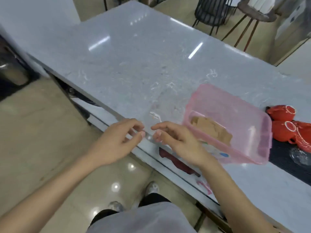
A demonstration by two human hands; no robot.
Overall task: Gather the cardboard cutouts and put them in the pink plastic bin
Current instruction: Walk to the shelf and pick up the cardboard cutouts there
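A translucent pink plastic bin [235, 105] stands on the grey marble table [134, 61], right of centre. Brown cardboard cutouts [210, 127] lie in a pile on its floor. My left hand [116, 142] hovers over the table's near edge with its fingers loosely curled and nothing in it. My right hand [175, 140] is just beside it, left of the bin's near corner, fingers apart and holding nothing. The fingertips of the two hands almost meet.
Red ceramic cups [286, 125] sit on a dark mat [282, 158] right of the bin. A dark red object [176, 163] lies under the table's edge. Dark chairs [213, 12] stand beyond the far side. A dark bin [11, 71] is on the floor at left.
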